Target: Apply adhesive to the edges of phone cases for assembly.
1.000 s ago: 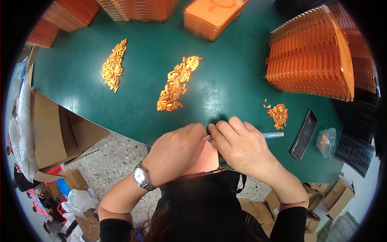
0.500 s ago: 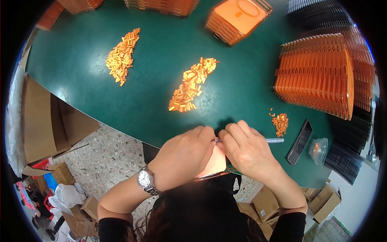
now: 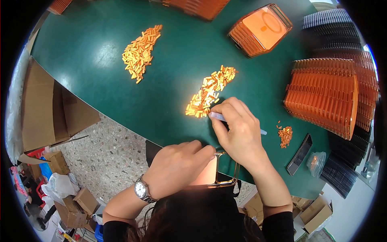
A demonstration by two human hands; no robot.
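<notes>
the left hand (image 3: 181,163) grips an orange phone case (image 3: 206,175) at the near edge of the green table (image 3: 169,101); the right hand (image 3: 238,128) pinches a pale pen-like stick (image 3: 218,116), tip beside loose orange pieces (image 3: 202,104). the case looks light, stiff, slick, best held by its rim (image 3: 219,184).

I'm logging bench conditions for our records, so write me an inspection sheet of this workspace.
Surface: green tabletop
Job's things: pale pen-like tool, one end at the middle pile of small orange pieces; orange-faced case before the person
Clutter: dark flat device, clear tub, stacked orange cases
Hands: right hand pinches the pen-like tool; left hand over the orange-faced case, grip hidden
Cables: nothing seen
Surroundings: cardboard boxes, speckled floor
</notes>
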